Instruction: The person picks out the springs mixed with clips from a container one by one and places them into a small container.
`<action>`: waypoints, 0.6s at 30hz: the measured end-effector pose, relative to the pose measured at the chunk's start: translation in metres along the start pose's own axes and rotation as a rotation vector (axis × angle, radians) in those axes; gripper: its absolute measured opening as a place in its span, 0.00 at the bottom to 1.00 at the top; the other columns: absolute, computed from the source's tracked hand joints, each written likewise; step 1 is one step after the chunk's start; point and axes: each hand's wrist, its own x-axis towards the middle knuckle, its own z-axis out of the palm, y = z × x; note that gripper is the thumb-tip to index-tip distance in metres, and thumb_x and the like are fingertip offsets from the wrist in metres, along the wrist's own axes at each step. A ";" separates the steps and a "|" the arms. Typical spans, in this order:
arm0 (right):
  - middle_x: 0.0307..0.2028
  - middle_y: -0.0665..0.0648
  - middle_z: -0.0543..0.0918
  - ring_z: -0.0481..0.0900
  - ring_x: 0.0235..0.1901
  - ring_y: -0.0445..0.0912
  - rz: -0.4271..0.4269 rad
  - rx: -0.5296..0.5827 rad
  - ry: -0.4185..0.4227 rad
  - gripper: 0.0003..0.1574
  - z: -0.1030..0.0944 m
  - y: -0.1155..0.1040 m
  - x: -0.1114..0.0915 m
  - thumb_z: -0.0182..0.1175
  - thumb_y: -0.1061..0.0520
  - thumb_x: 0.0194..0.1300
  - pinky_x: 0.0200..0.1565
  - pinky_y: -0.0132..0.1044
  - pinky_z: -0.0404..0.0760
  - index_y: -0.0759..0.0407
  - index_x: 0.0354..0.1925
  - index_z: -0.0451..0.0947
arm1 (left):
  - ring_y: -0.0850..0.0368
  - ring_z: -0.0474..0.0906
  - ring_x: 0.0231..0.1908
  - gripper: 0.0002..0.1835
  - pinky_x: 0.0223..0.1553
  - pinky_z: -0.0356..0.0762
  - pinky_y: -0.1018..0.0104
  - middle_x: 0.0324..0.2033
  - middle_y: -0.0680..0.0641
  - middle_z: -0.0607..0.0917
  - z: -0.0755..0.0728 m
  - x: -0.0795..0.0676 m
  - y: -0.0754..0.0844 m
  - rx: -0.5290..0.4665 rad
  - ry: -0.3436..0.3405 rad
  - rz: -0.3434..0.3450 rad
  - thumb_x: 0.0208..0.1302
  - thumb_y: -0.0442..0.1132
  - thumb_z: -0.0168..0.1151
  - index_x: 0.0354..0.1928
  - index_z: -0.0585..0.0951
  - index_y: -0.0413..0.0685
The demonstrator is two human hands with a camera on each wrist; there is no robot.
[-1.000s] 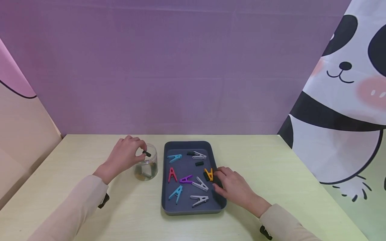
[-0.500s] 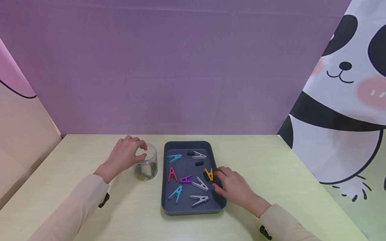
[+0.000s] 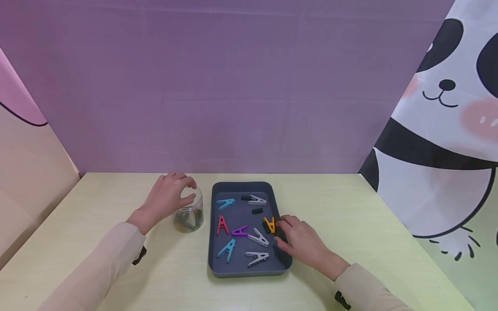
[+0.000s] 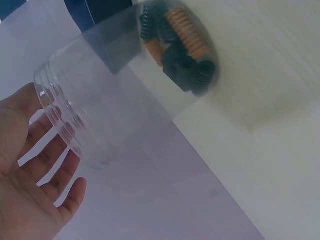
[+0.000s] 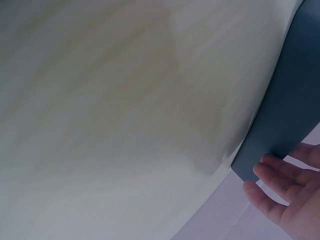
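Note:
At the mouth of a clear jar (image 3: 188, 218) is my left hand (image 3: 165, 196), its thumb and fingers apart and holding nothing. In the left wrist view that hand (image 4: 37, 165) spreads its fingers beside the jar's threaded rim, and several dark and orange coil springs (image 4: 186, 32) lie at the jar's bottom. My right hand (image 3: 303, 242) holds the right edge of a grey tray (image 3: 249, 273), the thumb over its rim. In the right wrist view, fingers (image 5: 280, 185) touch the tray's outer wall.
Inside the tray lie clothespins, among them a red one (image 3: 221, 225), a purple one (image 3: 240, 232) and a yellow one (image 3: 271, 225). A dark spring (image 3: 257, 211) lies loose there. A purple backdrop (image 3: 249, 86) stands behind the table (image 3: 330, 203).
My left hand has let go of a small dark spring over the jar, then shifted slightly right with its fingers apart. The right hand and tray stay put.

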 end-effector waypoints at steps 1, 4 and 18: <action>0.44 0.57 0.78 0.76 0.43 0.48 0.000 -0.001 0.000 0.23 0.000 0.000 0.000 0.61 0.46 0.55 0.39 0.40 0.78 0.61 0.43 0.77 | 0.50 0.73 0.42 0.11 0.44 0.70 0.52 0.37 0.50 0.82 0.000 0.001 0.002 0.000 0.006 0.005 0.53 0.43 0.64 0.38 0.81 0.50; 0.44 0.57 0.78 0.76 0.44 0.48 0.001 0.002 -0.003 0.23 0.000 0.000 0.000 0.61 0.47 0.55 0.39 0.41 0.78 0.61 0.43 0.77 | 0.51 0.73 0.41 0.10 0.43 0.70 0.52 0.37 0.50 0.82 0.001 0.005 0.008 -0.003 0.023 0.023 0.53 0.43 0.64 0.38 0.81 0.51; 0.44 0.57 0.78 0.76 0.44 0.48 0.010 0.001 -0.017 0.22 0.000 0.000 0.001 0.61 0.47 0.55 0.40 0.41 0.78 0.61 0.43 0.77 | 0.52 0.72 0.44 0.12 0.47 0.70 0.54 0.43 0.51 0.82 0.019 0.015 0.041 -0.005 -0.045 0.052 0.54 0.47 0.63 0.41 0.81 0.54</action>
